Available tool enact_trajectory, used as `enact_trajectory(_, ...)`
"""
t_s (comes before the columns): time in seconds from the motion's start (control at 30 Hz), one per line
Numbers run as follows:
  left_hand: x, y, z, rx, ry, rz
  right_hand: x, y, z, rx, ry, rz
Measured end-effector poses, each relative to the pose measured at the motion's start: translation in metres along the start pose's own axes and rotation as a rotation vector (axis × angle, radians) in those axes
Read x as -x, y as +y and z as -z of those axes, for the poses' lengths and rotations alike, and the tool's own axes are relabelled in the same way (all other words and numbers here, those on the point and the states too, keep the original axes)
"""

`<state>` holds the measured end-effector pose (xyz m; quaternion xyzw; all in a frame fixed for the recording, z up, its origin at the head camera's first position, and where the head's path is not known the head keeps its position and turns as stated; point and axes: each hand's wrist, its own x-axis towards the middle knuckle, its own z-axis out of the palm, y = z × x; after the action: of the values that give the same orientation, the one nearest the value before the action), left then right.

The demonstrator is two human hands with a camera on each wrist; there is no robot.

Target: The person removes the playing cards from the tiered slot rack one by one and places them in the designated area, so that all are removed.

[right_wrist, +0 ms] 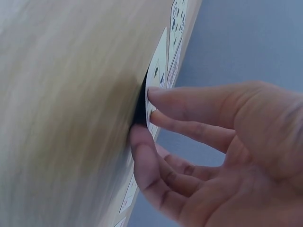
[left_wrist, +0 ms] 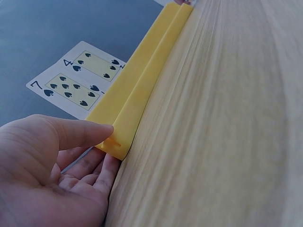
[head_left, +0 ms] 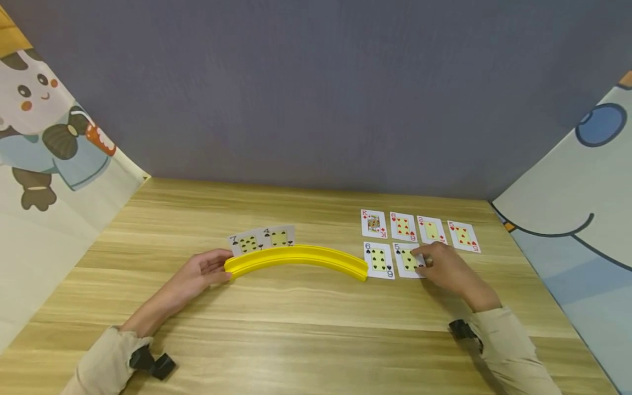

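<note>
My left hand [head_left: 197, 274] grips the left end of a curved yellow card holder [head_left: 296, 254], thumb on its near face in the left wrist view. Standing in the holder's slot near that end are a seven of spades [left_wrist: 71, 90] and a four of spades [left_wrist: 97, 66], side by side and overlapping. Over at the right, my right hand [head_left: 449, 269] pinches the right side of a five of spades [head_left: 405, 260]. In the right wrist view the edge of this card is lifted off the wood, with a fingertip [right_wrist: 142, 135] under it. Left of it lies a six of spades [head_left: 378, 260], close to the holder's right end.
Behind these lies a row of face-up cards: a king of diamonds [head_left: 373, 224], a hearts card [head_left: 403, 226], a two of diamonds [head_left: 430, 228] and a five of hearts [head_left: 463, 236]. A grey wall [head_left: 316, 99] bounds the wooden table [head_left: 276, 340] at the back; printed panels flank it.
</note>
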<state>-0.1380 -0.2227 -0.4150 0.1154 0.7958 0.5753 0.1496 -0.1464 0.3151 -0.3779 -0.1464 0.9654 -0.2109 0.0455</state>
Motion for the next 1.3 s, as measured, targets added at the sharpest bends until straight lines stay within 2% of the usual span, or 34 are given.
enact_trajectory(0.5,-0.001,0.003,-0.002,0.013,-0.012,-0.014,0.004,-0.006,0.002,0.015,-0.036,-0.069)
enact_trajectory(0.7,0.002,0.002,0.002,-0.001,-0.010,-0.019,0.002,-0.007,0.002,0.010,-0.036,-0.034)
enact_trajectory(0.93,0.002,0.002,0.004,-0.001,-0.002,-0.009,0.000,-0.019,0.010,0.004,0.068,0.015)
enact_trajectory(1.17,0.002,0.001,0.004,-0.007,-0.003,-0.010,-0.002,-0.046,0.008,-0.004,0.180,0.120)
enact_trajectory(1.3,0.000,0.000,0.002,-0.002,-0.007,-0.003,-0.003,-0.063,0.007,0.022,0.205,0.152)
